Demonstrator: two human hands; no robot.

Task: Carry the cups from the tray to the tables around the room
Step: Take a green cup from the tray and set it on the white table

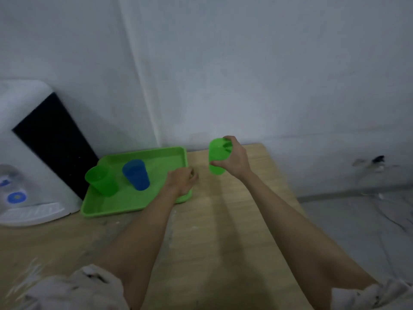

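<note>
The right hand [234, 159] is gripping a translucent green plastic cup [216, 158], its fingers wrapping the rim and wall, above the light wooden table [234, 220]. The left hand [182, 180] is resting, fingers curled and empty, at the near right corner of the green plastic tray [134, 204]. Left of those fingers, a second green plastic cup [101, 180] and a blue plastic cup [136, 174] are standing on the tray.

The right hand [234, 158] covers part of the held green cup [216, 156], so its far side is hidden; the left hand [182, 181] hides the tray's [134, 204] near right rim, perhaps gripping it; the water dispenser [26, 157] is cut off at the left edge; both sleeves run off the bottom.
</note>
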